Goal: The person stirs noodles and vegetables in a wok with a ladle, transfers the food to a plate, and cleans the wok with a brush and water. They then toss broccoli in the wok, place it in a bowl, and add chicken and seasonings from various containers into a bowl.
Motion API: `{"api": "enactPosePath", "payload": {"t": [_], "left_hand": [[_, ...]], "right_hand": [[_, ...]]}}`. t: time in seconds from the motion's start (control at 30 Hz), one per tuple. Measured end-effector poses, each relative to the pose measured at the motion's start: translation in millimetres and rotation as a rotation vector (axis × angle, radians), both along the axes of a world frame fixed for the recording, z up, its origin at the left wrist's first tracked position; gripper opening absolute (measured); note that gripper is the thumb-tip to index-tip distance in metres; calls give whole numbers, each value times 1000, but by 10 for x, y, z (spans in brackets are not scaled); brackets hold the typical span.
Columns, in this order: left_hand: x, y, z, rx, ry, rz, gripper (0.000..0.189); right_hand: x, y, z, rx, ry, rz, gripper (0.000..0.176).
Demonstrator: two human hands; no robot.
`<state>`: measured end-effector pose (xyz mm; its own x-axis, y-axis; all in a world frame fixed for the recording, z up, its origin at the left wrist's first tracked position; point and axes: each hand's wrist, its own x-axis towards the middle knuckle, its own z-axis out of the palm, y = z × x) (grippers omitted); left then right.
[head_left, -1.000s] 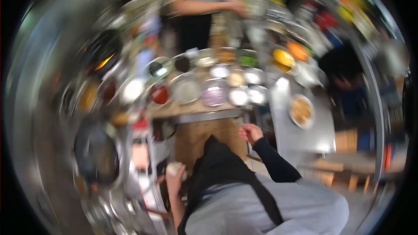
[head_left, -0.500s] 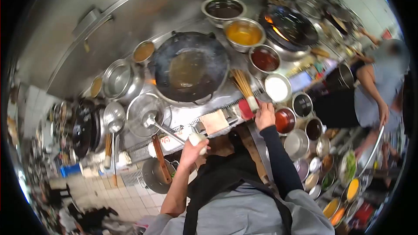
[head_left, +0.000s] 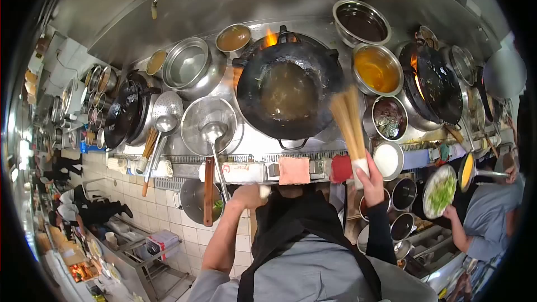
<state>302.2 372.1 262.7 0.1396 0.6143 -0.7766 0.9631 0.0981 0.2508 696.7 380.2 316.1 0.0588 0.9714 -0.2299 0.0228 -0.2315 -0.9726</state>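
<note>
My right hand [head_left: 373, 183] is closed around the white-wrapped handle of a bamboo wok brush [head_left: 348, 117], bristles upward, at the right side of the wok. The bristles are slightly blurred. The black wok [head_left: 251, 109] holds cloudy brownish liquid [head_left: 290, 92], and a flame [head_left: 271, 38] shows behind it. My left hand [head_left: 250, 196] is closed at the counter's front edge, with a bit of white, cloth-like material [head_left: 264, 191] showing from it. Just left of that hand lies a ladle [head_left: 214, 132], its bowl over a wire strainer [head_left: 193, 117].
Steel bowls of dark liquid [head_left: 363, 12], orange liquid [head_left: 386, 86] and red-brown sauce [head_left: 390, 128] stand right of the wok. A second wok [head_left: 447, 92] burns beyond. At right, a co-worker [head_left: 495, 218] holds a plate of greens [head_left: 439, 193] and a ladle of yellow food [head_left: 466, 170].
My right hand has raised the brush off the counter edge, its bristles now higher beside the wok. The view has turned and shifted. The co-worker now holds up the plate of greens.
</note>
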Motion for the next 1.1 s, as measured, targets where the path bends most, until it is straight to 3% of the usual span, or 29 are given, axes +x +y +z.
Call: {"api": "enactPosePath", "payload": {"t": [0.03, 0.07, 0.1, 0.13, 0.2, 0.23, 0.27, 0.3, 0.37, 0.43, 0.47, 0.57, 0.63, 0.67, 0.7, 0.8, 0.83, 0.9, 0.97, 1.0, 1.03, 1.07, 1.1], "left_hand": [[-108, -35, -178, 112, -21, 92, 61], [-128, -13, -183, 51, -275, 337, 59], [-136, -1, -176, -10, -531, 581, 59], [-135, 17, -162, -66, -790, 823, 59], [41, 127, -97, -71, -947, 1076, 45], [170, 211, -78, -73, -1025, 1197, 38], [303, 305, -138, -67, -992, 1291, 46], [418, 411, -195, -86, -1055, 1348, 54], [541, 611, -516, -122, -1110, 1392, 66], [713, 832, -480, -74, -923, 1467, 72], [774, 891, -533, -39, -923, 1448, 74], [904, 1032, -698, -92, -933, 1500, 55], [977, 1066, -638, -83, -1042, 1574, 30], [990, 1038, -692, -43, -1016, 1565, 28], [1017, 1076, -743, 5, -1001, 1547, 26], [1213, 1063, -723, 320, -955, 1611, 22], [1281, 1044, -745, 345, -984, 1634, 19], [1404, 1003, -792, 395, -1046, 1677, 11], [1401, 1044, -807, 398, -1049, 1602, 10], [1387, 1080, -832, 377, -1040, 1557, 10], [1392, 1061, -855, 349, -1022, 1512, 10], [1396, 1066, -858, 330, -1020, 1519, 16], [1359, 1077, -819, 251, -1064, 1530, 22]], "right_hand": [[-23, 240, 91, 67, -231, 113, 61], [0, 514, -18, 269, -552, 239, 61], [-120, 827, 134, 310, -690, 399, 60], [-290, 1088, -20, 292, -659, 456, 53], [-791, 1668, -339, 363, -717, 698, 39], [-1113, 1946, -734, 486, -684, 648, 32], [-1460, 2276, -898, 447, -717, 638, 27], [-1806, 2594, -1055, 437, -712, 475, 24], [-2229, 2945, -1218, 335, -629, 121, 25], [-2355, 2615, -1200, 259, -498, 106, 26], [-2280, 2390, -1253, 304, -490, 239, 27], [-2074, 2011, -1042, 311, -627, 343, 29], [-2096, 2571, -1258, 498, -611, 229, 29], [-2206, 2918, -1516, 152, -223, 147, 26], [-2302, 2871, -753, -142, -129, 32, 29], [-2236, 2621, -1523, 349, -416, 253, 42], [-2095, 2342, -1448, 464, -542, 370, 48], [-1701, 1851, -812, 418, -704, 566, 44], [-1458, 1885, -552, 378, -903, 522, 31], [-1465, 2126, -507, 399, -801, 505, 32], [-1563, 2431, -713, 416, -950, 417, 22], [-1734, 2644, -590, 365, -929, 311, 19], [-1832, 2868, -770, 513, -849, 264, 20]]}}
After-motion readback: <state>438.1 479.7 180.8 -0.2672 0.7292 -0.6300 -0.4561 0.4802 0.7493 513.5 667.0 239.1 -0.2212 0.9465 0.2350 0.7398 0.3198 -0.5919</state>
